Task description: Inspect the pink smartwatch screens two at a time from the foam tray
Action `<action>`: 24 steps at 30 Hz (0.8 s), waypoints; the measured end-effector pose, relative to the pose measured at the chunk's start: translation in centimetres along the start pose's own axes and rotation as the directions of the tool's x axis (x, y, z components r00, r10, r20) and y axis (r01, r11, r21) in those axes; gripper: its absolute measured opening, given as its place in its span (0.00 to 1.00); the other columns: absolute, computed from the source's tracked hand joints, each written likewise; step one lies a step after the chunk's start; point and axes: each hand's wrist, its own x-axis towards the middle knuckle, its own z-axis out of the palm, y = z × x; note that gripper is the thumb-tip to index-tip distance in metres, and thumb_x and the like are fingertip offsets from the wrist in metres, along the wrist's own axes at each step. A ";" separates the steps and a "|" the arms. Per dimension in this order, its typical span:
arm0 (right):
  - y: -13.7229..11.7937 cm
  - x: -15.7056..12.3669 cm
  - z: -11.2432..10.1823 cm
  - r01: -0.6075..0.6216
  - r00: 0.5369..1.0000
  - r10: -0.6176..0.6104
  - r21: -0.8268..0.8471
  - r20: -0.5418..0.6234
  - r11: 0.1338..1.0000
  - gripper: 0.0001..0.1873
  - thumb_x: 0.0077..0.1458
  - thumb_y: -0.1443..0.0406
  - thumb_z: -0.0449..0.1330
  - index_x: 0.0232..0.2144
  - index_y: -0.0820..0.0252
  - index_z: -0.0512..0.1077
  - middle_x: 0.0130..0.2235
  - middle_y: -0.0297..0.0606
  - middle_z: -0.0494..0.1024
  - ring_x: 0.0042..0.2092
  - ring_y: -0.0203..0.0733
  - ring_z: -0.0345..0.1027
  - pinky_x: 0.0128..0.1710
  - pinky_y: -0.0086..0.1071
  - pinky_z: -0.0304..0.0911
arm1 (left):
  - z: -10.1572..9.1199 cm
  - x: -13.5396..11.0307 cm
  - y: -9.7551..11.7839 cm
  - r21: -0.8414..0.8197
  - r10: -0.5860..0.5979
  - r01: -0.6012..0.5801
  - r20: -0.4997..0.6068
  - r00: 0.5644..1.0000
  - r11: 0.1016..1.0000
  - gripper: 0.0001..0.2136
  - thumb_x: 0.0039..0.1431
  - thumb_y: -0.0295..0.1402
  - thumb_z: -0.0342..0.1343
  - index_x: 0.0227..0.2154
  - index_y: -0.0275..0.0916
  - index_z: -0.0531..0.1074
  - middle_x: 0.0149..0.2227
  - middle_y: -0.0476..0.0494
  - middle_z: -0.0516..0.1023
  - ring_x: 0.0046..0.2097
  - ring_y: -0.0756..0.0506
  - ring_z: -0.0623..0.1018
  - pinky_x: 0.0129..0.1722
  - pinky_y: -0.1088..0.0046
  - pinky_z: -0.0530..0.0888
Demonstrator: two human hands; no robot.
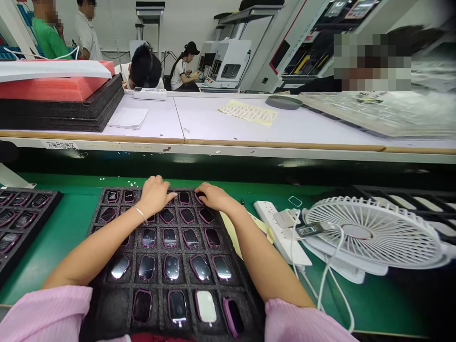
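Left hand: my left hand point(154, 194) lies palm down on the far rows of the foam tray point(171, 256), centre of the frame, fingers curled over a pocket; the grip looks closed on nothing that I can see.
Right hand: my right hand point(213, 195) rests just beside it on the same far row, fingers flat and loosely spread over the pockets, pinching nothing.
Watch cases: the small pink-rimmed watch cases point(171, 267) sit one to a pocket across the tray, glossy faces up; one near the bottom edge shows a white face point(206, 306).
What my fingertips touch: I cannot tell for sure, as the hands hide the pockets beneath them.
Doing it well: I judge that light, flat fingertips are best here, pressing each case square into its pocket without dragging across the glossy faces, and working row by row.
Second tray: another tray of cases point(21, 218) lies at the left edge, well apart from my hands.
Desk: the green desk point(71, 228) also carries a white power strip point(281, 228) and a white fan point(370, 235) lying to the right, cables trailing.
Room: beyond a dark gap a pale desk point(221, 123) holds stacked foam sheets point(60, 95) in the upper left and a yellow sheet point(249, 113); people work further back.
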 end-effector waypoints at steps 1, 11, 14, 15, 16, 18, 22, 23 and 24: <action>0.2 -0.1 0.3 -0.014 1.000 0.015 -0.006 0.007 1.000 0.17 0.61 0.73 0.58 0.52 0.61 0.76 0.55 0.49 0.76 0.56 0.52 0.71 0.54 0.38 0.63 | 0.5 0.8 1.3 -0.020 0.021 -0.020 0.020 1.000 1.000 0.20 0.66 0.47 0.54 0.46 0.36 0.79 0.48 0.32 0.76 0.53 0.35 0.71 0.50 0.61 0.67; -0.4 -0.6 3.2 -0.097 0.990 0.107 0.104 -0.093 0.990 0.21 0.62 0.68 0.58 0.57 0.64 0.65 0.55 0.55 0.75 0.56 0.55 0.71 0.50 0.39 0.63 | 3.8 3.1 5.7 -0.233 -0.086 0.117 0.139 0.987 0.966 0.18 0.65 0.41 0.59 0.52 0.35 0.72 0.54 0.36 0.74 0.54 0.38 0.76 0.54 0.52 0.74; -0.6 -0.3 3.8 -0.094 0.987 0.119 0.204 -0.111 0.974 0.15 0.60 0.70 0.58 0.50 0.63 0.69 0.49 0.54 0.78 0.51 0.56 0.73 0.47 0.40 0.64 | 3.3 3.0 5.1 -0.358 -0.040 0.095 0.158 0.987 0.929 0.17 0.66 0.40 0.58 0.54 0.37 0.71 0.54 0.38 0.74 0.52 0.40 0.77 0.51 0.53 0.76; -0.5 -0.2 3.8 -0.095 0.984 0.127 0.244 -0.121 0.965 0.13 0.59 0.70 0.58 0.47 0.62 0.70 0.47 0.54 0.79 0.50 0.57 0.73 0.46 0.40 0.64 | 3.1 3.0 5.1 -0.412 -0.016 0.079 0.154 0.988 0.908 0.17 0.66 0.39 0.58 0.53 0.37 0.71 0.54 0.38 0.75 0.51 0.40 0.77 0.51 0.54 0.77; -0.5 -0.2 3.8 -0.093 0.981 0.137 0.289 -0.134 0.953 0.12 0.58 0.71 0.58 0.45 0.62 0.70 0.45 0.54 0.79 0.49 0.57 0.74 0.45 0.41 0.64 | 2.9 3.0 5.0 -0.470 0.010 0.060 0.146 0.989 0.880 0.15 0.66 0.38 0.59 0.52 0.37 0.72 0.52 0.39 0.75 0.51 0.41 0.77 0.51 0.54 0.77; -0.3 -0.4 3.7 -0.077 0.972 0.158 0.397 -0.175 0.915 0.12 0.58 0.71 0.57 0.45 0.61 0.69 0.45 0.52 0.79 0.48 0.56 0.74 0.45 0.41 0.64 | 2.2 2.8 4.8 -0.596 0.057 0.028 0.124 0.991 0.802 0.12 0.62 0.33 0.62 0.46 0.36 0.74 0.46 0.41 0.78 0.49 0.41 0.78 0.51 0.56 0.76; -0.8 -1.6 2.9 0.033 0.966 0.147 0.661 -0.214 0.750 0.13 0.63 0.65 0.53 0.49 0.60 0.65 0.46 0.48 0.79 0.39 0.46 0.74 0.40 0.39 0.66 | -0.3 1.4 2.4 -0.832 0.080 0.049 0.111 0.991 0.552 0.08 0.55 0.28 0.65 0.37 0.36 0.72 0.33 0.46 0.78 0.39 0.43 0.81 0.44 0.62 0.79; -1.2 -1.9 2.7 0.067 0.972 0.119 0.723 -0.204 0.688 0.14 0.64 0.62 0.53 0.50 0.60 0.65 0.45 0.46 0.80 0.35 0.43 0.73 0.38 0.38 0.67 | -1.1 0.8 1.5 -0.878 0.081 0.069 0.121 0.989 0.474 0.08 0.58 0.30 0.63 0.37 0.36 0.71 0.32 0.46 0.78 0.36 0.44 0.82 0.40 0.63 0.79; -1.9 -2.1 2.4 0.099 0.977 0.083 0.770 -0.194 0.630 0.16 0.64 0.59 0.53 0.51 0.59 0.65 0.44 0.45 0.80 0.32 0.41 0.72 0.35 0.37 0.68 | -1.9 0.1 0.5 -0.914 0.086 0.088 0.132 0.987 0.397 0.09 0.60 0.33 0.61 0.39 0.36 0.70 0.32 0.46 0.78 0.34 0.45 0.82 0.37 0.64 0.80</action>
